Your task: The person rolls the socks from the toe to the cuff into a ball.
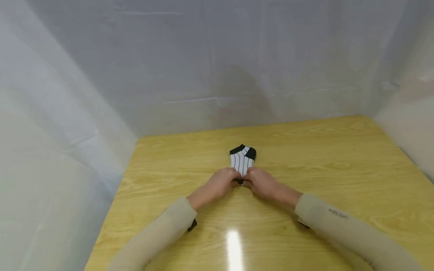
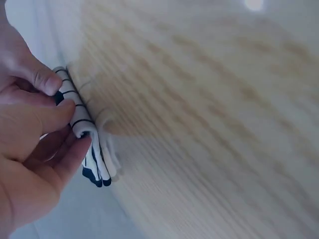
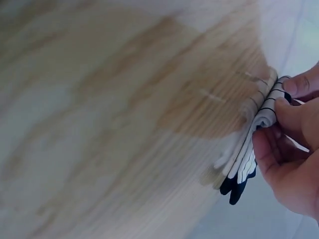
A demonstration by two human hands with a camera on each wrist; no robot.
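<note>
Head view: a white sock (image 1: 242,161) with thin dark stripes and black tips lies flat on the wooden table (image 1: 339,165), about midway across it and just beyond the person's two hands. The left hand (image 1: 218,183) and the right hand (image 1: 262,182) meet at the near end of the sock, knuckles almost touching, with the far, black-tipped end pointing away from the person towards the white sheet (image 1: 203,67) that backs the table. Both arms wear pale beige sleeves (image 1: 342,226).

In the left wrist view the left hand (image 2: 35,144) has its thumb and curled fingers (image 2: 47,79) pinching a folded edge of the sock (image 2: 87,134), which lies just beside the fingertips and rests against the table (image 2: 209,114). The black tip hangs past the hand.

In the right wrist view the right hand (image 3: 294,149) grips the same fold from the other side, its thumb and fingers (image 3: 299,85) closed on the striped cloth. The sock (image 3: 254,144) sits directly at the fingertips, its layers fanned against the table (image 3: 109,109), the black tips (image 3: 234,186) lying below the hand.
</note>
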